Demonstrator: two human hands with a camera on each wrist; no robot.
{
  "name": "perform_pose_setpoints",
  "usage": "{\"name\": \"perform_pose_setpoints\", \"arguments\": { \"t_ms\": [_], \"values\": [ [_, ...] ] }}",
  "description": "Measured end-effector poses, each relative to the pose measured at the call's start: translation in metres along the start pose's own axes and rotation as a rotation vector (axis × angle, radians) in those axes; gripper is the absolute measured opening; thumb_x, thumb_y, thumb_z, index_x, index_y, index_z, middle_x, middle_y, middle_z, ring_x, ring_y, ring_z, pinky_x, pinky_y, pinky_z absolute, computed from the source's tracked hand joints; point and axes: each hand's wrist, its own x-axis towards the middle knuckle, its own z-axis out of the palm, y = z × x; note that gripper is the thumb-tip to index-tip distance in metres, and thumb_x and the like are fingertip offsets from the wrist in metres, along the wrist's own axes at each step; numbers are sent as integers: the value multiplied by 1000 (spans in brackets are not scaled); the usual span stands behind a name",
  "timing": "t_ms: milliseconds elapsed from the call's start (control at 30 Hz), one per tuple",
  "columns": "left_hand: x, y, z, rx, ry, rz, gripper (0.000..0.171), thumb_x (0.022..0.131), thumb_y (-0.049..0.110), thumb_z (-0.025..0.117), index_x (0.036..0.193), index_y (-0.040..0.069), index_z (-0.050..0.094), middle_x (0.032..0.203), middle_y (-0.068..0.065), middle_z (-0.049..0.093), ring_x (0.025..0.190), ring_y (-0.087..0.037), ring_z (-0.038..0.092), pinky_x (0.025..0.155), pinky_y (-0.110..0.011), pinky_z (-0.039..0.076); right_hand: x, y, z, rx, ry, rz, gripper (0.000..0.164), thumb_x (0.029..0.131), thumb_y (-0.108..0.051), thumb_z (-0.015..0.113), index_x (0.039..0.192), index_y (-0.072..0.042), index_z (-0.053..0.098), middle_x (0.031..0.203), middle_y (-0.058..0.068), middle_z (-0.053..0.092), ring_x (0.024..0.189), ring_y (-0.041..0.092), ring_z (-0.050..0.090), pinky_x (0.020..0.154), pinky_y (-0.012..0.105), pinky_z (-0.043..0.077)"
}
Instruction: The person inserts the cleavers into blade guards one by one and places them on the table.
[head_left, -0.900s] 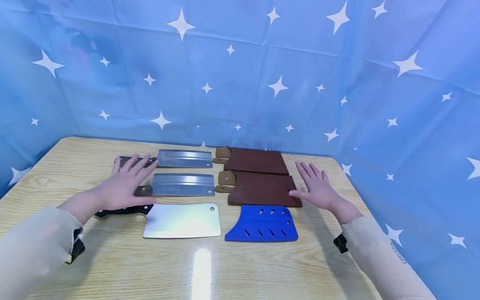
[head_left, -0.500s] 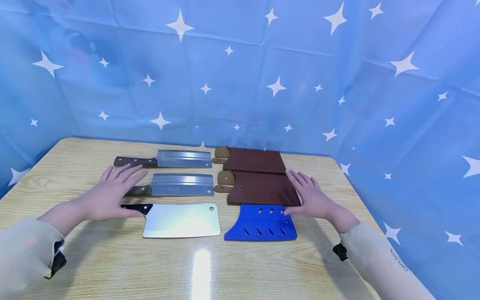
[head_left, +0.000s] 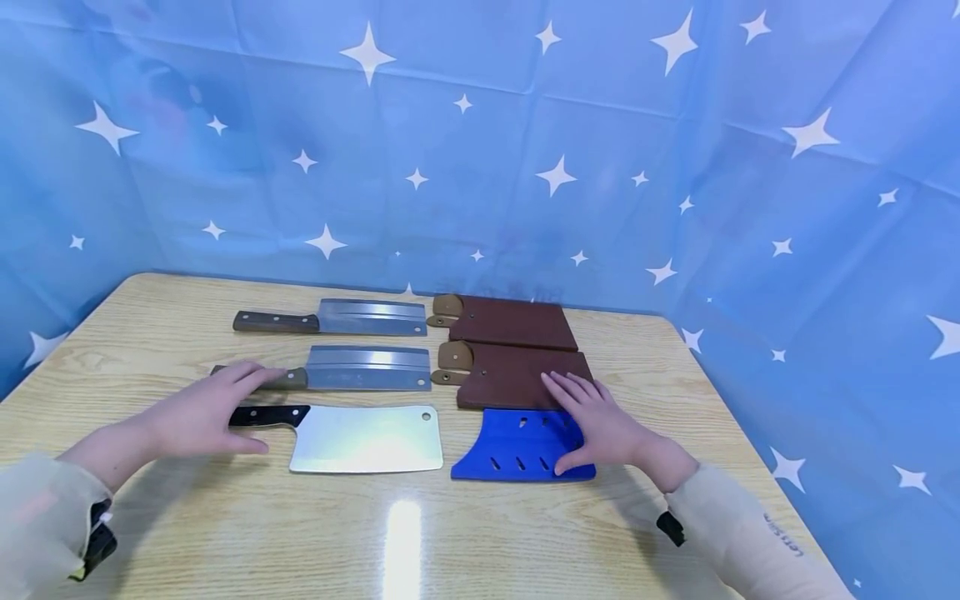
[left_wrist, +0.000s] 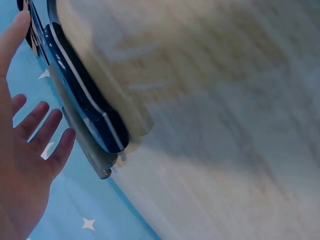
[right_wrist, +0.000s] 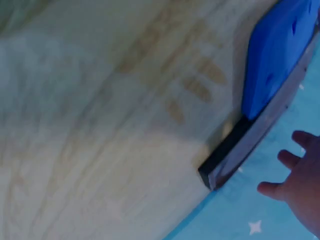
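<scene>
Three cleavers lie in a column on the left, blades pointing right. Nearest is one with a black handle (head_left: 264,416) and a broad bright blade (head_left: 367,439); behind it lie a middle cleaver (head_left: 367,368) and a far cleaver (head_left: 372,317) with brown handles. My left hand (head_left: 197,414), fingers spread, hovers by the near and middle handles, holding nothing; the left wrist view shows it apart from the black handle (left_wrist: 82,85). Over the right part of a blue slotted blade guard (head_left: 491,458) is my right hand (head_left: 603,429), fingers extended. Whether it touches the guard cannot be told.
Two brown leather sheaths lie behind the blue guard, a far sheath (head_left: 517,322) and a near sheath (head_left: 510,375), their snap straps facing left. Everything rests on a wooden table (head_left: 300,533). A blue star-patterned curtain (head_left: 480,167) hangs behind and to the right.
Both hands have drawn back toward the near side. My left has slid off the far handles, and my right has moved from beside the leather sheaths to over the blue guard. The cleavers stay put.
</scene>
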Motion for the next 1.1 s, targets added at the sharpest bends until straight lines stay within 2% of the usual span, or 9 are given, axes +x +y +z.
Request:
{"name": "perform_pose_setpoints", "arguments": {
  "t_ms": [167,267,400,500,633,833,933,1100],
  "values": [
    [-4,-3,5,-15,-26,-10,81,71,56,72,127,3,49,122,-19,55,106,-38,57,86,-52,47,-2,-3,5,1,-24,-6,121,60,-64,74,151,-12,14,152,17,25,136,42,24,102,67,22],
    [-6,-7,9,-8,-16,5,64,74,43,75,119,3,55,113,-12,60,102,-32,59,85,-49,48,-4,-4,6,39,-30,-3,120,59,-63,75,150,-12,16,149,16,30,133,39,29,100,65,27],
    [-7,-14,12,-18,-11,29,43,77,21,75,114,4,60,107,-7,61,98,-28,60,82,-44,50,-7,-4,5,61,-52,-19,109,61,-62,75,147,-14,29,136,12,43,122,31,39,95,55,38],
    [-7,-20,15,-58,-28,47,37,78,13,73,112,4,62,103,-4,60,92,-21,60,77,-37,51,-10,-6,6,54,-89,-22,97,65,-60,75,142,-13,40,127,9,48,114,26,44,90,45,44],
    [-9,-28,16,-165,-58,59,36,79,16,73,111,3,63,100,-2,60,86,-7,55,70,-28,48,-13,-8,7,69,-120,-13,89,68,-52,77,138,-7,45,125,9,48,112,25,44,88,41,45],
    [-13,-35,15,-280,-18,79,35,81,19,72,112,5,62,103,-3,62,88,6,49,69,-23,46,-16,-5,10,70,-135,-18,106,60,-61,77,141,-3,38,132,14,44,118,31,42,91,49,42],
    [-15,-37,13,-331,-36,49,33,85,20,68,115,8,60,107,-5,62,93,8,50,72,-23,46,-16,-5,12,72,-147,-6,110,58,-61,78,142,-3,36,133,15,44,118,30,42,92,49,41],
    [-17,-37,8,-391,-99,-6,33,89,23,63,120,10,58,118,-11,60,102,11,47,77,-23,46,-18,-4,13,80,-148,9,107,59,-53,81,141,-1,35,126,11,43,111,23,40,88,42,42]
  ]
}}
